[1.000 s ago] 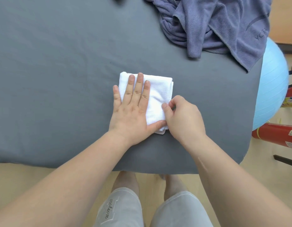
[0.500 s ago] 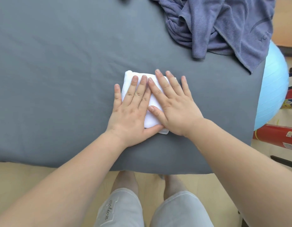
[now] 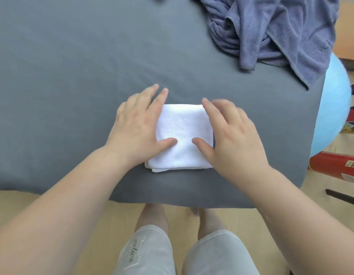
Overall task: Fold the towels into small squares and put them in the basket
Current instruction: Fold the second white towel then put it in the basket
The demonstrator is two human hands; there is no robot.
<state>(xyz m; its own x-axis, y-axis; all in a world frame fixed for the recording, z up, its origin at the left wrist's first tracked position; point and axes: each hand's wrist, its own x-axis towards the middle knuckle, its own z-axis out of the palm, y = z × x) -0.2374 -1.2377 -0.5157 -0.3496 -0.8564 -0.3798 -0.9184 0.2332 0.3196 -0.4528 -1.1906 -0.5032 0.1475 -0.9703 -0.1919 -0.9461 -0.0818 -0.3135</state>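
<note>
Left hand (image 3: 135, 124) spread flat, fingers straight, on left edge of the white towel (image 3: 184, 135), thumb on top. Towel lies btwn both hands on the grey worktop (image 3: 63, 96), already a small square, layers showing at near edge; folding looks done or v. nearly. Right hand (image 3: 231, 133) likewise spread, thumb on towel, bit blurred. Beyond right hand, well apart: blue-grey towel (image 3: 271, 30) in a crumpled heap, unfolded. Basket not in view; prob. under halfway.
</note>
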